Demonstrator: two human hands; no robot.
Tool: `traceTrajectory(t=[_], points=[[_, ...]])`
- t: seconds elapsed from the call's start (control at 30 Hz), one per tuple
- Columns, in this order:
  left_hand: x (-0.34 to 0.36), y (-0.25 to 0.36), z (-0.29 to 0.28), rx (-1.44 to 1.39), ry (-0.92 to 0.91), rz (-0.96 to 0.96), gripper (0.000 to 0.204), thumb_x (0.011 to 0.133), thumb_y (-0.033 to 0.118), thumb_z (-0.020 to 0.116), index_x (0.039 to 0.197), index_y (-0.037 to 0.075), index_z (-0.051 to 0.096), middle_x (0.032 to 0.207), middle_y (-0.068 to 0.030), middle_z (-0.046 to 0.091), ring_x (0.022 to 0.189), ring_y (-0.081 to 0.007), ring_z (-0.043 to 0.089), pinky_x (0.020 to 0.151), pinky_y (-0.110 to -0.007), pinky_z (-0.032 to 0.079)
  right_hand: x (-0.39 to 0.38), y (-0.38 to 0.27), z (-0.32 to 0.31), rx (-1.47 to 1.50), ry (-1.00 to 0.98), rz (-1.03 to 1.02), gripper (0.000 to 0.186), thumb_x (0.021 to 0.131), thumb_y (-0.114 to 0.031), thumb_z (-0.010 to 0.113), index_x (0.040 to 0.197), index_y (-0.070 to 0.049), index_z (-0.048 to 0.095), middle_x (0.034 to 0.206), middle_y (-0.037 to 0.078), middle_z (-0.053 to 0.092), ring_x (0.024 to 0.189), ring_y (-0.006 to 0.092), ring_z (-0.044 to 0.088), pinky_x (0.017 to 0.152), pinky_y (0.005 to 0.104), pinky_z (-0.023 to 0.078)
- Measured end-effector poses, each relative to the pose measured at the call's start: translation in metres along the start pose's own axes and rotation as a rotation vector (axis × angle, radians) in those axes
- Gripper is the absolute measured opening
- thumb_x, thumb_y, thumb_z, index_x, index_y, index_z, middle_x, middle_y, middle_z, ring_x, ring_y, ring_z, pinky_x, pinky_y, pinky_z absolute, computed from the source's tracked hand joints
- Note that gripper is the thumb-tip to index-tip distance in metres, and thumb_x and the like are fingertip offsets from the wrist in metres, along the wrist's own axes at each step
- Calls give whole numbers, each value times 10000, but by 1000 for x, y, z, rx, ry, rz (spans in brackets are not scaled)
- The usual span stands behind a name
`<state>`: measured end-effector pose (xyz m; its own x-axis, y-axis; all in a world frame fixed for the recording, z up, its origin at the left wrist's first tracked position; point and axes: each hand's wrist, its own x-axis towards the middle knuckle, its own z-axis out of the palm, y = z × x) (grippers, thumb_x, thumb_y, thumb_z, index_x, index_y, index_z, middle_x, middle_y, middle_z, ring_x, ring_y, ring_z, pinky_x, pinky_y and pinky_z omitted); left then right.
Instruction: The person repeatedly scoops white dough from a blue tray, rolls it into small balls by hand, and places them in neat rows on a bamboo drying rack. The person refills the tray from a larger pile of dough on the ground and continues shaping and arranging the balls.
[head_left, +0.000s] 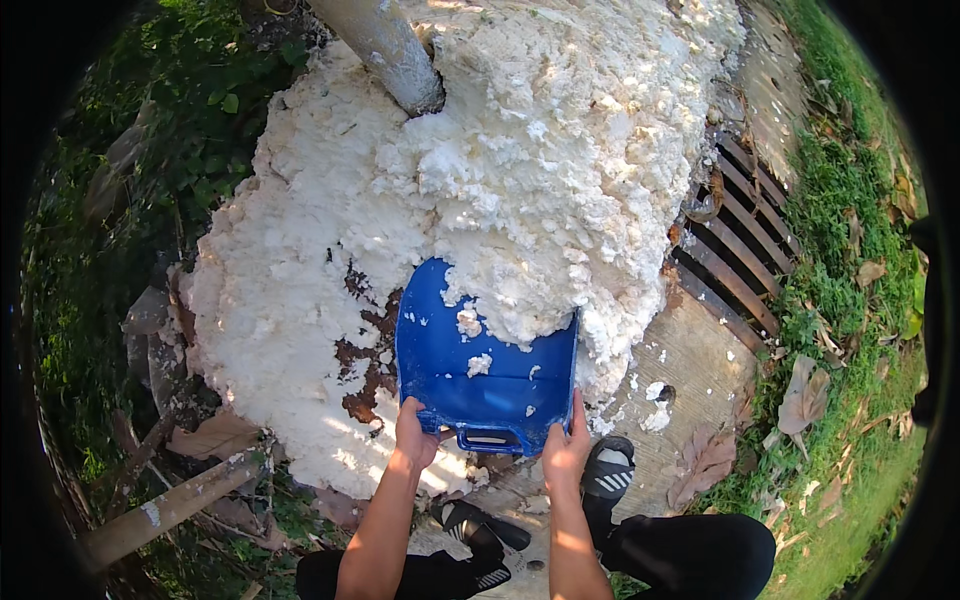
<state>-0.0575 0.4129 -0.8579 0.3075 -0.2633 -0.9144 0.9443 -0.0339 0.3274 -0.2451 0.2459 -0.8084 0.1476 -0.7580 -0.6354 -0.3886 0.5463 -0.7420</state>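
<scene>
A large mound of white, crumbly, clumped material (pixel 560 160) covers the ground in front of me. Pushed into its near side is a blue plastic scoop (pixel 440 370), shaped like a cut-open container with a handle slot at its near end. White clumps bury part of its far right, and a few small bits lie on its bare inner surface. My left hand (pixel 416 436) grips its near left corner. The near right corner is held by my right hand (pixel 566 446), thumb along the edge. Both hands are closed on the rim, not the handle.
A pale trunk or pole (pixel 385 55) rises from the mound. To the right, a rusty metal grate (pixel 735 240) borders the concrete (pixel 690 370), with grass (pixel 850 420) beyond. A wooden pole (pixel 175 505) lies at lower left by leafy plants. My sandalled feet (pixel 608 470) stand close to the scoop.
</scene>
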Motion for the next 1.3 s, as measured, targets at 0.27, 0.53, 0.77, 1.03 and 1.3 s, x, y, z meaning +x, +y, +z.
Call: traceTrajectory(t=[0.27,0.53,0.77,1.03,1.3], points=[[11,-4,16,-103,19,98,499,859,264,496,1326,116,587,1313,-103,649,1232,-353,622,957,-754,482,17,-24,7,-455,121,-139,666,884,-25,549,1549,-20,550,1141,214,567,1043,334,612,962,388,492],[65,49,30,-69,93,164,398,801,243,536,1170,126,627,1145,-109,690,1039,-372,679,848,-774,510,56,-29,41,-404,98,-315,593,929,-67,554,1505,72,539,1181,280,603,1099,362,660,962,420,511],[80,46,26,-132,115,195,332,798,186,541,1113,113,617,1083,-108,681,976,-377,691,799,-721,551,90,-216,32,-1001,-404,-420,460,1075,-438,570,1081,-37,797,782,234,712,902,440,735,800,484,561],[79,43,30,-229,108,245,585,780,55,484,1357,119,558,1122,-85,636,971,-278,658,790,-493,601,314,-334,220,-924,93,-1584,672,939,-443,572,1494,-64,578,1558,223,526,1457,387,482,1181,541,388],[66,47,40,-214,79,283,613,779,46,489,1385,113,548,1069,-73,639,920,-256,664,713,-454,600,284,-307,229,-1224,-459,-1330,668,892,-507,535,1417,-113,654,1156,222,748,1046,418,715,967,493,561]])
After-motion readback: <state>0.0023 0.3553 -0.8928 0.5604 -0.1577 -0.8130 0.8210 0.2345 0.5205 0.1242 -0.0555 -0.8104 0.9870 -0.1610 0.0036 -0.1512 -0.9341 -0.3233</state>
